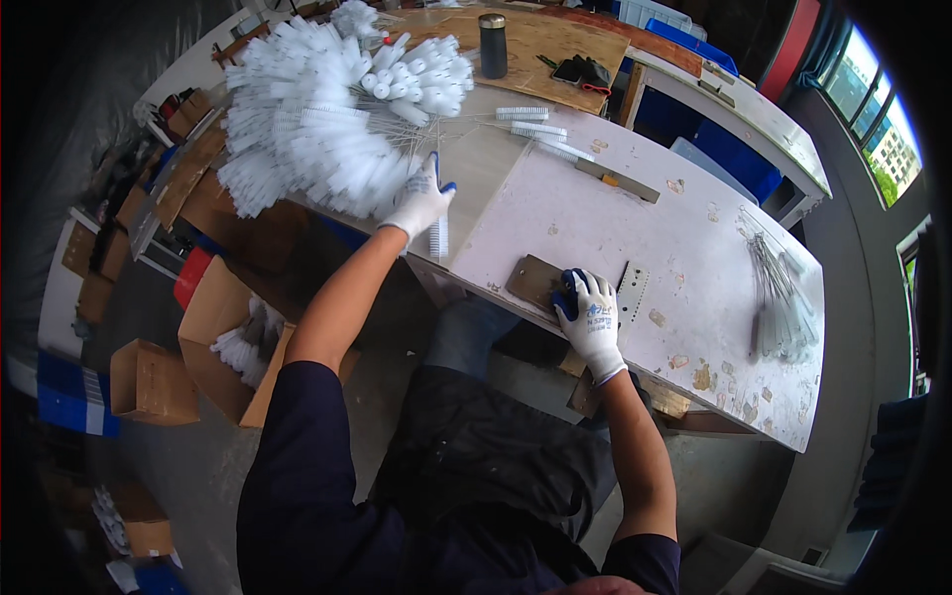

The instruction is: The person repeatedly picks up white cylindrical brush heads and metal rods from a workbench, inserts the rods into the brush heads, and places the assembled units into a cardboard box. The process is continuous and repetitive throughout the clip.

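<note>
My left hand (424, 202), in a white glove with blue fingertips, reaches to the left part of the table with its index finger and thumb spread apart. Right beside it, at the table edge, lies a white bristle brush (439, 238). A large heap of white tube brushes (307, 119) with thin wire stems fills the table beyond that hand. My right hand (592, 315), gloved the same way, has its fingers curled at the right end of a flat brown-grey block (535, 283) near the front edge. Its fingertips are partly hidden. A perforated metal strip (633, 292) lies just right of it.
Several brushes (543, 130) and a metal bar (617, 181) lie farther back. A bundle of wire-stemmed brushes (783, 297) sits at the table's right. Behind stand a dark bottle (493, 47) and a phone (567, 70). Cardboard boxes (213, 337) are on the floor at left.
</note>
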Available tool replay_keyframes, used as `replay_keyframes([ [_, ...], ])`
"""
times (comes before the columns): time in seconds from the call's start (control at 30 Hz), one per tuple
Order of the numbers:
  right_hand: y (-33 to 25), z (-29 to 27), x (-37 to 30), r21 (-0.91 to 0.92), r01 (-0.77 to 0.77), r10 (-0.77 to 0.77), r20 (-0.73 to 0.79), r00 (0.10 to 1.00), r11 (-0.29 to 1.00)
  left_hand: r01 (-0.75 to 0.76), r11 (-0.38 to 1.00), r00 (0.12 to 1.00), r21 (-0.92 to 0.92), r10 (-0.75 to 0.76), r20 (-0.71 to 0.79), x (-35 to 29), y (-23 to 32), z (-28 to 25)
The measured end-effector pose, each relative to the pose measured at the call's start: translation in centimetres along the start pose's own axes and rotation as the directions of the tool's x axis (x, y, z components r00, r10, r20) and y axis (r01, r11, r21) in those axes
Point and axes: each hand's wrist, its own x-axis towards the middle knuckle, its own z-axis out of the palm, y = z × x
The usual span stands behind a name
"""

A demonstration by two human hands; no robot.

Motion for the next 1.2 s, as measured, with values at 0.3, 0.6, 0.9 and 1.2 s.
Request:
replay_keyframes([
  [0.3, -0.2, -0.1, 0.2, 0.004, 0.012, -0.012, -0.03, 0.999, 1.0, 0.207, 0.956, 0.956, -0.208, -0.242, -0.166, -1.6, 2.5, -0.5],
  [0.6, 0.8, -0.8, -0.5, 0.15, 0.024, -0.012, -0.076, 0.997, 0.988, 0.316, 0.158, 0.935, -0.935, -0.219, 0.279, -6.6, 12.1, -1.4],
  [0.9, 2.2, -0.3, 0.2, 0.424, -0.053, 0.098, -0.083, 0.992, 0.904, 0.516, -0.131, 0.838, -0.847, -0.129, 0.53, -4.1, 19.4, 6.2],
  [1.2, 4.4, 3.8, -2.0, 0.552, -0.101, 0.294, -0.274, 0.916, 0.828, 0.528, -0.078, 0.837, -0.845, -0.122, 0.534, -2.2, 22.4, 9.2],
])
